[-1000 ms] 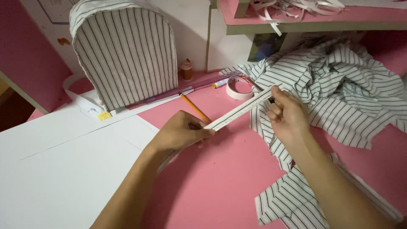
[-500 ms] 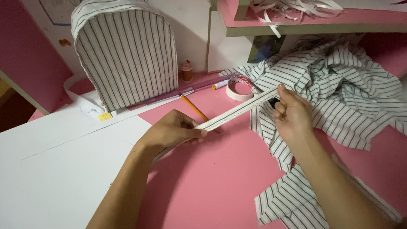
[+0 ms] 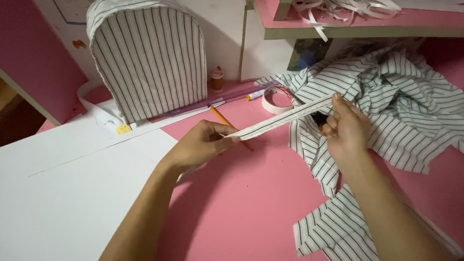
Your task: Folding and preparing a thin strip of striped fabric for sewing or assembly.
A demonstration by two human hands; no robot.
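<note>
Above the pink tabletop, a folded striped fabric strip was stretched tight between both hands. Left hand had its fingers pinched closed on the lower end, right hand was closed around the upper end, so the strip ran diagonally from grip to grip. Just under it lay a yellow pencil, with a tape roll and the loose striped cloth behind.

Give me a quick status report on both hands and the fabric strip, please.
Left hand pinching one end of narrow striped fabric strip. Right hand gripping the other end, strip taut above pink tabletop. Orange pencil lying beneath.
</note>
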